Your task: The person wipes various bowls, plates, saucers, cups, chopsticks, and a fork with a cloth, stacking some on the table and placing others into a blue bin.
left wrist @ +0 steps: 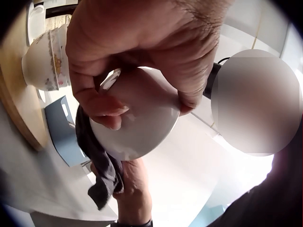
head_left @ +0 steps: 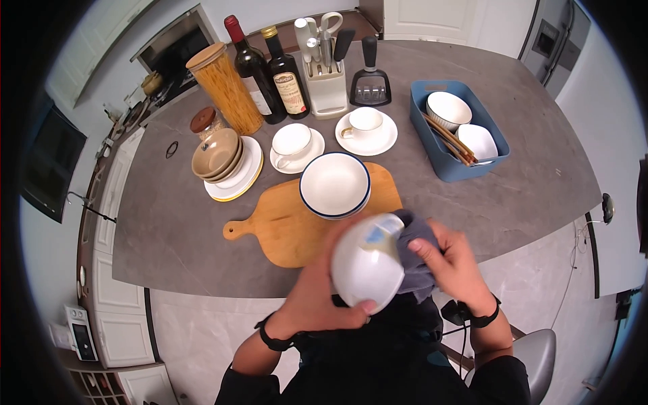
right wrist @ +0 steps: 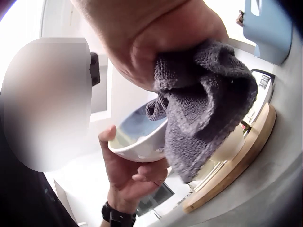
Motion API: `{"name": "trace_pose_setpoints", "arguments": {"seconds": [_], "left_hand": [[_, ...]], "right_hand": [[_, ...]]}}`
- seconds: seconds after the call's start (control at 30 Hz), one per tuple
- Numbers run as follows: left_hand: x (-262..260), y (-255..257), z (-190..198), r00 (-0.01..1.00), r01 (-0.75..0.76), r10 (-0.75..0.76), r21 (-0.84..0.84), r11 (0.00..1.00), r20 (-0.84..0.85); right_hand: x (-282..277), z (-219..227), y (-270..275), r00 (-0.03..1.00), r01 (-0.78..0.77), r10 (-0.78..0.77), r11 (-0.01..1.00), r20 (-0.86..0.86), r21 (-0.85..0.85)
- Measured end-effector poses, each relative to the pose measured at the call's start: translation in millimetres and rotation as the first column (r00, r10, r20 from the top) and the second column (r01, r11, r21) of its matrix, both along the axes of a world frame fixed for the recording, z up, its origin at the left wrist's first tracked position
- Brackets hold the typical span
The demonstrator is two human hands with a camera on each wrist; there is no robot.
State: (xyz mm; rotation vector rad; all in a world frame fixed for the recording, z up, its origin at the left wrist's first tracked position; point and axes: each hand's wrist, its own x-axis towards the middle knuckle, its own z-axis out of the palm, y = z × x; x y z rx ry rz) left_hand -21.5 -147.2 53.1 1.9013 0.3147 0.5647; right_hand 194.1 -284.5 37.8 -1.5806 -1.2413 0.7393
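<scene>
A white bowl (head_left: 368, 270) with blue and pale yellow inside is tilted in the air near the table's front edge. My left hand (head_left: 316, 297) grips it by rim and underside; the left wrist view shows the fingers spread round the bowl (left wrist: 142, 118). My right hand (head_left: 459, 266) holds a dark grey cloth (head_left: 416, 260) against the bowl's far rim. In the right wrist view the cloth (right wrist: 203, 104) hangs from that hand and partly covers the bowl (right wrist: 142, 137). Behind the held bowl, blue-rimmed white bowls (head_left: 335, 183) are stacked on a wooden board (head_left: 283, 226).
Two white cups (head_left: 291, 140) on saucers, brown bowls (head_left: 216, 154) on plates, and a pasta jar (head_left: 226, 91) stand behind the board. Further back are two bottles (head_left: 287, 81) and a knife block (head_left: 325, 91). A blue bin (head_left: 459, 172) with bowls and chopsticks stands at the right.
</scene>
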Motion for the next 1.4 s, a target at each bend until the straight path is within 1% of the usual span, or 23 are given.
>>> {"name": "trace_pose_setpoints", "arguments": {"seconds": [0.03,0.07,0.1,0.13,0.17,0.23,0.27,0.33,0.53,0.73,0.87,0.93,0.97,1.03,1.07,1.1,1.13,1.17,1.23,1.3,1.33,1.37,1.4], "left_hand": [[-2.5,5.4,-0.4,0.991,-0.12,0.107,0.167,0.979,0.085],[-9.3,10.3,-1.5,0.973,-0.214,0.221,-0.112,0.97,0.06],[-17.3,15.8,-3.4,0.946,-0.299,0.324,-0.38,0.876,0.003],[-14.4,32.7,-4.0,0.933,-0.282,0.338,-0.33,0.901,0.123],[-11.7,44.7,6.7,0.932,-0.288,0.342,-0.328,0.9,0.12],[-5.4,61.0,31.6,0.942,-0.29,0.335,-0.499,0.817,0.001],[0.2,65.7,33.4,0.941,-0.294,0.337,-0.492,0.82,0.0],[12.3,73.4,30.3,0.887,-0.455,0.445,-0.409,0.791,-0.124],[21.6,84.5,24.0,0.92,-0.378,0.297,-0.378,0.845,-0.255],[29.5,84.0,18.7,0.901,-0.41,0.317,-0.34,0.846,-0.297],[31.4,83.8,14.3,0.885,-0.431,0.335,-0.296,0.853,-0.323],[32.3,83.0,13.7,0.86,-0.458,0.383,-0.183,0.87,-0.337],[32.6,82.4,17.0,0.859,-0.459,0.383,-0.179,0.87,-0.339],[33.7,82.3,27.0,0.821,-0.445,0.36,-0.102,0.89,-0.443],[27.3,96.5,17.6,0.823,-0.44,0.356,-0.099,0.893,-0.442],[16.0,121.6,-1.3,0.864,-0.342,0.449,0.39,0.855,-0.227],[13.1,135.9,-10.4,0.912,-0.26,0.41,0.784,0.563,0.007],[28.2,121.1,11.0,0.914,-0.256,0.405,0.786,0.563,0.008],[58.2,83.3,63.8,0.814,-0.473,0.578,0.509,0.719,-0.058],[88.4,71.3,93.0,0.84,-0.359,0.525,0.587,0.725,-0.135],[109.0,66.8,100.4,0.866,-0.275,0.476,0.65,0.708,-0.152],[133.0,65.4,102.1,0.917,-0.196,0.375,0.666,0.72,-0.135],[157.9,70.2,92.1,0.961,-0.143,0.27,0.734,0.664,-0.057]], "right_hand": [[6.8,-6.6,-0.2,1.0,0.001,-0.001,1.0,-0.003,0.003],[13.7,-15.5,-0.1,0.958,0.056,-0.043,0.998,-0.282,0.038],[21.2,-23.4,-0.1,0.839,0.117,-0.069,0.992,-0.54,0.056],[31.5,-28.3,1.5,0.82,0.146,-0.073,0.986,-0.568,0.083],[39.8,-35.6,1.9,0.818,0.142,-0.069,0.986,-0.571,0.084],[52.5,-50.9,4.5,0.677,0.32,-0.191,0.946,-0.711,0.051],[55.9,-56.5,7.0,0.676,0.358,-0.215,0.932,-0.705,0.059],[60.2,-71.5,8.7,0.696,0.38,-0.224,0.921,-0.682,0.086],[60.2,-77.5,5.4,0.755,0.403,-0.258,0.908,-0.603,0.116],[55.7,-70.1,8.3,0.752,0.398,-0.24,0.908,-0.614,0.133],[58.4,-77.1,6.6,0.794,0.374,-0.241,0.917,-0.558,0.137],[58.4,-77.2,6.0,0.802,0.373,-0.244,0.918,-0.545,0.138],[58.4,-77.4,5.4,0.813,0.362,-0.241,0.922,-0.53,0.136],[58.1,-75.6,4.6,0.822,0.355,-0.239,0.925,-0.517,0.138],[56.4,-73.2,4.7,0.836,0.349,-0.236,0.925,-0.495,0.149],[56.4,-71.8,3.6,0.85,0.345,-0.235,0.925,-0.472,0.161],[57.6,-72.2,1.4,0.848,0.353,-0.241,0.921,-0.473,0.164],[58.2,-73.1,-1.0,0.857,0.321,-0.217,0.934,-0.467,0.156],[59.2,-74.2,-4.5,0.869,0.285,-0.188,0.947,-0.458,0.151],[61.3,-75.1,-6.9,0.849,0.226,-0.067,0.943,-0.525,0.244],[63.5,-76.8,-7.1,0.853,0.22,-0.062,0.943,-0.518,0.25],[66.4,-79.5,-7.5,0.86,0.151,0.019,0.946,-0.511,0.288],[68.9,-80.7,-8.6,0.861,0.084,0.095,0.942,-0.499,0.325]]}}
